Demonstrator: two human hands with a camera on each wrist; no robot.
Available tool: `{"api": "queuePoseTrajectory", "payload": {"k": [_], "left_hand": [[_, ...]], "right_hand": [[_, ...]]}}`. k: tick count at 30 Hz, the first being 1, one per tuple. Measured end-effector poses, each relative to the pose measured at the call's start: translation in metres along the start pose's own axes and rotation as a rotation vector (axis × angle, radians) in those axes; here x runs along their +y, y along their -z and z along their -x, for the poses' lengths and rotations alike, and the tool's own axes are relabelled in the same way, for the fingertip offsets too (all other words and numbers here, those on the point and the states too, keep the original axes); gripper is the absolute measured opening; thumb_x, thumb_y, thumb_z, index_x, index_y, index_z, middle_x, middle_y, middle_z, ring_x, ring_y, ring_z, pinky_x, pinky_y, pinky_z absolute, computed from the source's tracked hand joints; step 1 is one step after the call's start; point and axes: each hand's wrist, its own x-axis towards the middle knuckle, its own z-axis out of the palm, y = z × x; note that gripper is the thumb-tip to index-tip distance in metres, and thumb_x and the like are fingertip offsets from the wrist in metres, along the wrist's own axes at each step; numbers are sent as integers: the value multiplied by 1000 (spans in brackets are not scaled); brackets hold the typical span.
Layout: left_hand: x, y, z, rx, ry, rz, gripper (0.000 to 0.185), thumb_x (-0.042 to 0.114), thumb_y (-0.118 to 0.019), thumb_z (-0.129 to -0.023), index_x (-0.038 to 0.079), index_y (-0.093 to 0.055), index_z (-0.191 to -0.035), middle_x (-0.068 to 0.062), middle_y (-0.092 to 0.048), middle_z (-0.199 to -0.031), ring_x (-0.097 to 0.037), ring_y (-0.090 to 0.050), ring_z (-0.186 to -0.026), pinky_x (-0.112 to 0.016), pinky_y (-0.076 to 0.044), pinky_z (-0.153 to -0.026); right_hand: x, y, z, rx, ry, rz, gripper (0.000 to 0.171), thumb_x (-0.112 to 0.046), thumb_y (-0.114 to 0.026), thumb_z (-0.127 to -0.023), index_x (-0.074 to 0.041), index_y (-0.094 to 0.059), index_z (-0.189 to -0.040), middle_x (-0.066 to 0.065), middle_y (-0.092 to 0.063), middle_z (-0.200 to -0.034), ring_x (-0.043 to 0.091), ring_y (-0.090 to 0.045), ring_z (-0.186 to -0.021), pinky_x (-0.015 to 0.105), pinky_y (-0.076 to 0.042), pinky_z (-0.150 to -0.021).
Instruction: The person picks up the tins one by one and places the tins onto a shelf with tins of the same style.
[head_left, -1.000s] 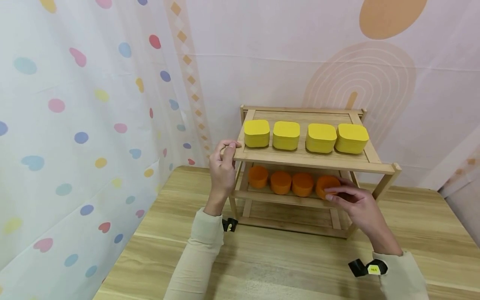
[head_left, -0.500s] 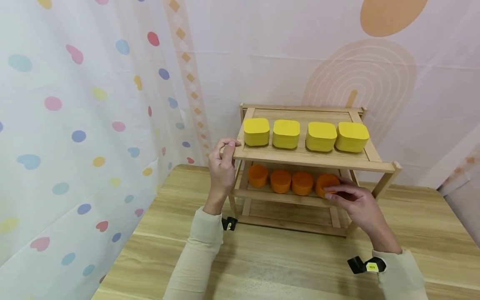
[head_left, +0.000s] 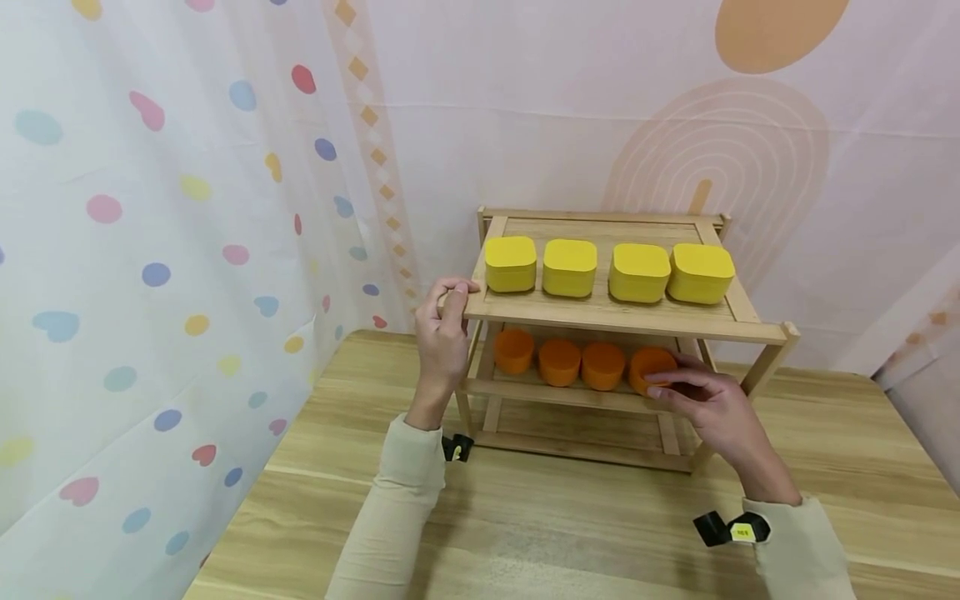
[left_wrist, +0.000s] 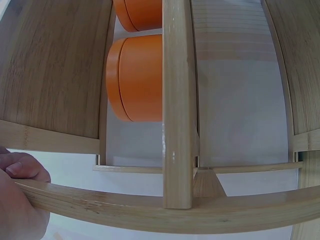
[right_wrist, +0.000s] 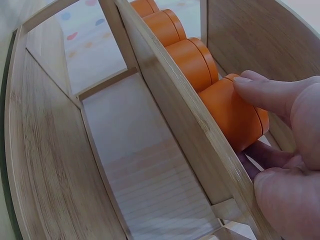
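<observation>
A wooden shelf rack (head_left: pixel 600 315) stands on the table, and my left hand (head_left: pixel 442 333) grips the left front corner of its top board. On the middle tier is a row of round orange tins. The rightmost orange tin (head_left: pixel 647 367) is pinched between the thumb and fingers of my right hand (head_left: pixel 716 408); in the right wrist view that tin (right_wrist: pixel 232 115) sits behind the tier's front rail, the fingers partly behind it. Leftward along the row come another orange tin (head_left: pixel 603 367), one beside it (head_left: pixel 559 363) and the leftmost tin (head_left: pixel 513 352).
Several yellow rounded-square tins stand along the top board, from a left one (head_left: pixel 511 265) to a right one (head_left: pixel 701 273). The lowest tier (head_left: pixel 577 425) lies below the orange row. A patterned curtain (head_left: pixel 525 100) hangs behind the wooden table (head_left: pixel 570 517).
The view has shifted very slightly. Both hands keep their places on the rack corner and the rightmost orange tin.
</observation>
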Motion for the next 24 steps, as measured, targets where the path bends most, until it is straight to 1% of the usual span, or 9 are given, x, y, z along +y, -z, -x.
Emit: {"api": "queuePoseTrajectory", "payload": {"k": [10,18,24], "left_hand": [[-1,1,0,-2,7,0,31,20,-46,-103,-3,-65,-93,4,-34,-51,-7,-22,-43,-21,-22,-42],[-1,1,0,3,3,5,32,22,-46,-102,-3,-65,-94,3,-34,-51,-8,-22,-43,-22,-22,-42],[-1,1,1,1,6,2,32,23,-46,-102,-2,-65,-94,4,-33,-52,-9,-22,-42,-22,-21,-41]], "right_hand": [[-3,-1,0,-10,-5,-3,18,-11,-71,-91,-2,-75,-106,23,-51,-140,42,-39,-137,3,-38,-87],[-5,-1,-1,-6,-33,49,20,-17,-71,-92,-5,-76,-108,21,-49,-143,41,-40,-138,3,-37,-87],[-4,-1,0,6,-25,31,19,-12,-68,-93,-3,-75,-109,22,-50,-142,41,-42,-135,3,-40,-85]]}}
